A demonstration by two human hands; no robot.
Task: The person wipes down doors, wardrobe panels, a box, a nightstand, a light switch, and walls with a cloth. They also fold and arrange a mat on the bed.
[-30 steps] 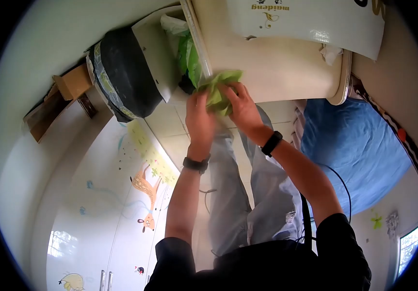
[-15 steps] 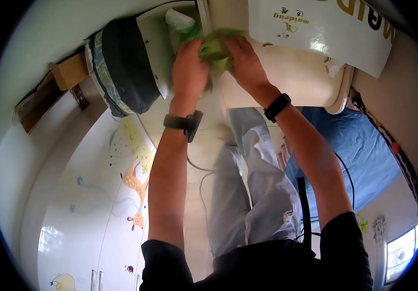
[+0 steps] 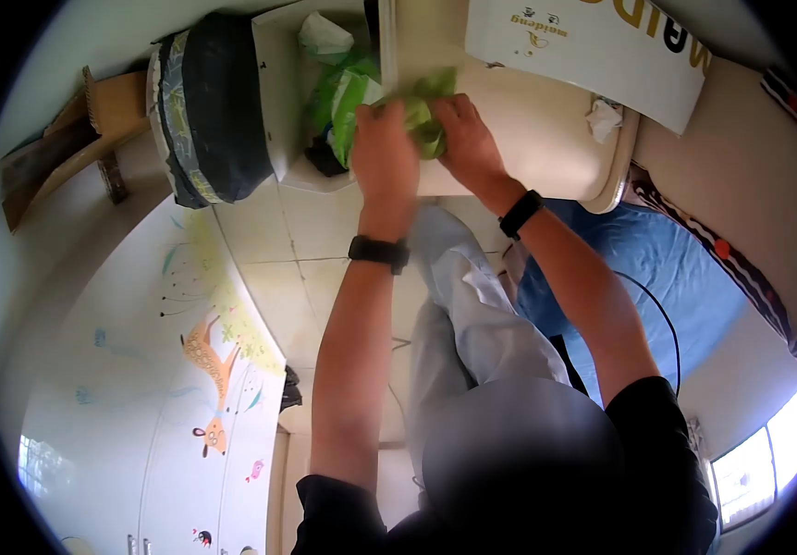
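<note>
One crumpled green cloth (image 3: 427,118) is held between the left hand (image 3: 386,157) and the right hand (image 3: 469,143), the fingers of both seemingly pinching it from opposite sides, though the exact grip is blurred. Its longer stretch appears to be pointed away from the body, past the fingertips, and neither hand can be called nearer. Just beside the left hand, a green plastic bag (image 3: 354,92) is held in an open white box (image 3: 278,102), while a crumpled tissue (image 3: 604,118) and a white printed sheet (image 3: 588,60) are seen over the pale desk (image 3: 528,139) farther right.
</note>
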